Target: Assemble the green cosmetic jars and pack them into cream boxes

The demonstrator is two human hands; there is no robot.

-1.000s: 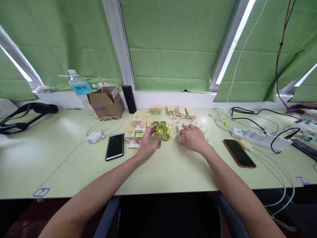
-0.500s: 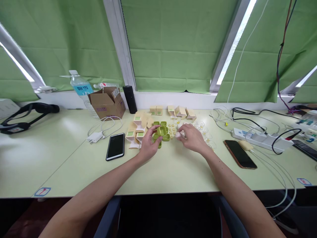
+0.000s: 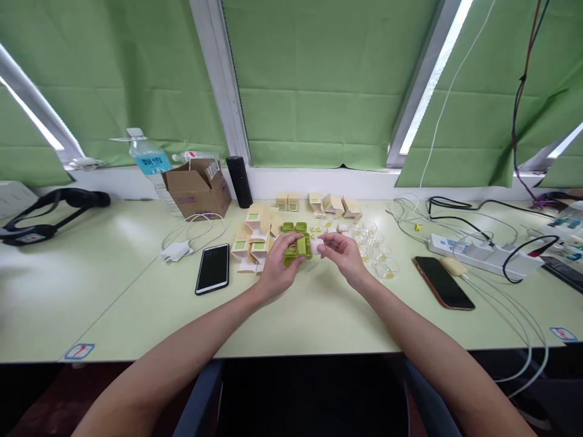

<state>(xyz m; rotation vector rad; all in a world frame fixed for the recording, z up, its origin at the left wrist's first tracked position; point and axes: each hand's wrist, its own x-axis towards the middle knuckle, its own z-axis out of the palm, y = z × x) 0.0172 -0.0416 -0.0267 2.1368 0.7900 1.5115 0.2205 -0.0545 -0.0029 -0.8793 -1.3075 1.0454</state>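
My left hand (image 3: 282,263) grips a small green square cup (image 3: 302,246) between thumb and fingers, its open side turned to the right. In my right hand (image 3: 345,257) is a small white block (image 3: 316,245), pinched at the mouth of the cup; I cannot tell how far inside it sits. Behind and below the held cup lie several more green cups (image 3: 288,227). Tiny yellow pieces (image 3: 315,230) lie between the hands, partly hidden. Several clear plastic covers (image 3: 386,267) rest beyond my right hand.
Cream paper boxes (image 3: 246,247) stand left of the cups, more boxes (image 3: 333,205) at the back. A phone (image 3: 212,269) lies left, another phone (image 3: 443,283) right. A cardboard box (image 3: 197,189), a black cylinder (image 3: 239,182) and a power strip (image 3: 483,256) with cables are around.
My right hand has moved left, bringing the white block up to the green cup. My left hand has tilted the cup so that its opening faces right.
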